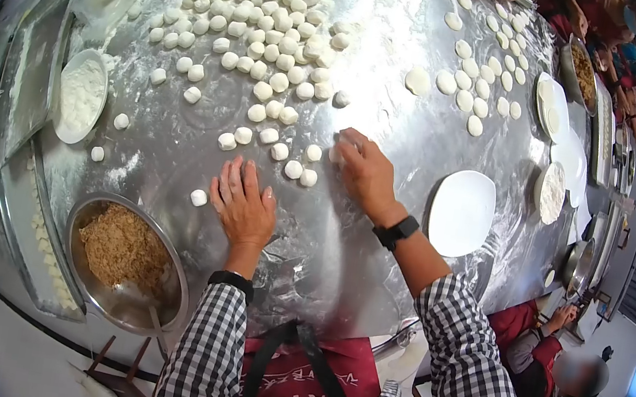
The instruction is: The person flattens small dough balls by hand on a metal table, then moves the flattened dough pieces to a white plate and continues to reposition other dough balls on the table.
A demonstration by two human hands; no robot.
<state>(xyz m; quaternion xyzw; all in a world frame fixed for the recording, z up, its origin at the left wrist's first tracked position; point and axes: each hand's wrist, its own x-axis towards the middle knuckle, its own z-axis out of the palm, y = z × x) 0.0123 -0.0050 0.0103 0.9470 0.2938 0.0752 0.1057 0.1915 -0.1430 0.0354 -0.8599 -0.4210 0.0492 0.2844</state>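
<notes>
My left hand point(244, 206) is held low over the floured metal table point(306, 279), fingers stretched forward, holding nothing. A lone dough ball point(199, 198) sits just left of it, and several more dough balls point(280, 151) lie ahead of its fingertips. To the right, my right hand point(364, 174) curls its fingers downward at the table. A pale, blurred piece of dough point(334, 154) shows at its fingertips, mostly hidden by them. Ahead of both hands spreads a large cluster of white dough balls point(269, 27). Flattened dough rounds point(467, 81) lie farther off at the right.
A steel bowl of brown crumbly filling point(121, 247) stands at the near left, a bowl of flour point(81, 97) beyond it. A white square plate point(461, 213) lies right of my right wrist. Other people point(549, 356) are along the right side, near trays and bowls.
</notes>
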